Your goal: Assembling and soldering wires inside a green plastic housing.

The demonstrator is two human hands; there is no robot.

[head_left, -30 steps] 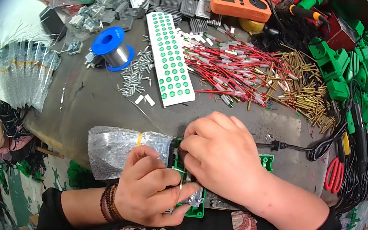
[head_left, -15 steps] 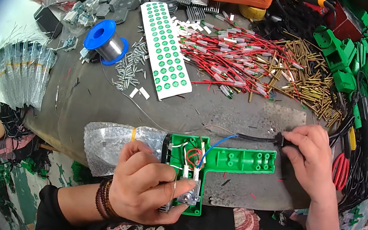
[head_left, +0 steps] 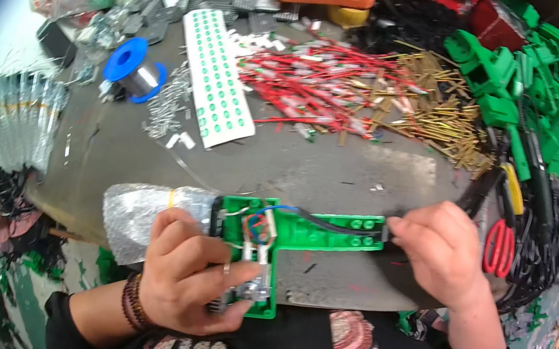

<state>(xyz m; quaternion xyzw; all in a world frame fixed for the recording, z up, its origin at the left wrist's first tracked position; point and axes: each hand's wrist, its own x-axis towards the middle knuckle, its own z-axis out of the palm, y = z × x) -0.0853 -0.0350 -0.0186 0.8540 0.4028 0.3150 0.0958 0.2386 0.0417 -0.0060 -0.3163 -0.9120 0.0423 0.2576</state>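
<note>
Head view: green housing (head_left: 314, 231), long axis left–right on desk (head_left: 369, 175). Left hand (head_left: 190, 278) clamped on its left end; right hand (head_left: 441, 252) pinching black cable (head_left: 338, 224) at right end.

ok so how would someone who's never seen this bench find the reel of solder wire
Start at the long white strip printed with rows of green dots, lying slantwise on the grey worktable above the left hand. Just to its left sits the solder reel, tipped on its side. It is the only blue thing there: round blue flanges around shiny silver wire, amid grey metal parts.
</note>
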